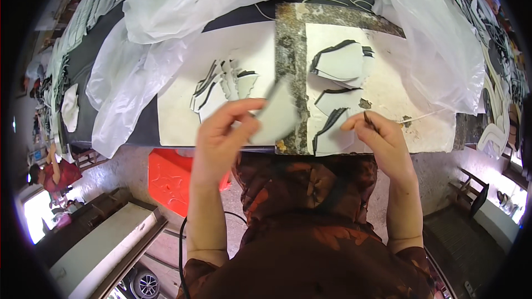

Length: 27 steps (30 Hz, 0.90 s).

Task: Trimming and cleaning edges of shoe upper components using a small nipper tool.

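Note:
My left hand pinches a pale curved cut piece with a dark edge, slightly blurred, above the gap between two white boards. My right hand is closed around a thin dark stick-like tool, too small to make out its kind. Its fingertips are beside a fanned group of pale pieces with dark edges at the right board's near edge. Farther back on that board are another pale piece and an overlapping pile. Beyond my left hand, several similar pieces lie overlapped on the left board.
The left white board and right white board rest on a dark-covered table. Crumpled clear plastic sheets flank them. A red plastic item is below the table edge. Another person is at the far left.

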Each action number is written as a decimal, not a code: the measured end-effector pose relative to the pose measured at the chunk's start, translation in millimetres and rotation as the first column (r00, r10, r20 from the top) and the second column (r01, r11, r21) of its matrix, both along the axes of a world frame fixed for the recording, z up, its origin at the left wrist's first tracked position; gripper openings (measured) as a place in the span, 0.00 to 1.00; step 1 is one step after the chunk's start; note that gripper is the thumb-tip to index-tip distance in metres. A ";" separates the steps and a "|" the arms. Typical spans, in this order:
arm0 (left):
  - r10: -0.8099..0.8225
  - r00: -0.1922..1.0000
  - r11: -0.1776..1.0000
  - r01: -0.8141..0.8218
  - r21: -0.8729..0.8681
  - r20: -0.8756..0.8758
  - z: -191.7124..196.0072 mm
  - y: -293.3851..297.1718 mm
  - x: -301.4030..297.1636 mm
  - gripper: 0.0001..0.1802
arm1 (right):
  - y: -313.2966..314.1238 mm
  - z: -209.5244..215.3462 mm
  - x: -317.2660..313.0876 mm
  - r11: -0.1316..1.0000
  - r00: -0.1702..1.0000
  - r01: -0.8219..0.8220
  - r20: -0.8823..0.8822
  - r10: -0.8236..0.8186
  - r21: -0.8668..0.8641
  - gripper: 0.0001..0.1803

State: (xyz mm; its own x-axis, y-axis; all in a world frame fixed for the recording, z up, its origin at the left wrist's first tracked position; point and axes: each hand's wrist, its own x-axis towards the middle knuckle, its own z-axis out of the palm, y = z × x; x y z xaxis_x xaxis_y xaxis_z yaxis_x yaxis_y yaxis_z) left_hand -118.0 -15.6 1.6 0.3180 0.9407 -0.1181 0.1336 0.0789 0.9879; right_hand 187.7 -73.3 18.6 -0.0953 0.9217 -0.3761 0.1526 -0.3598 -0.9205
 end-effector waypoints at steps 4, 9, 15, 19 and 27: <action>0.170 0.942 0.982 -0.137 0.130 -0.289 0.9 19.5 -52.9 0.14 | 1.0 -3.4 -9.2 0.979 0.973 -0.182 0.158 0.166 0.097 0.10; 0.410 0.672 0.854 -0.044 0.519 -0.617 -9.2 23.6 -56.9 0.15 | -4.1 -8.0 -16.6 0.910 0.895 -0.321 0.399 0.201 0.262 0.07; -0.085 0.987 0.995 0.092 0.048 -0.134 12.6 -4.0 2.3 0.17 | -7.7 2.0 -23.9 0.784 0.822 -0.514 0.461 0.334 0.349 0.13; -0.176 0.945 0.875 0.279 -0.395 0.277 -4.0 -26.9 52.2 0.16 | -11.7 3.1 -25.9 0.747 0.819 -0.541 0.443 0.364 0.386 0.15; -0.013 0.909 0.746 0.287 -0.601 0.417 -18.8 -37.6 72.4 0.05 | -24.6 -0.9 -19.5 0.736 0.813 -0.560 0.424 0.400 0.380 0.19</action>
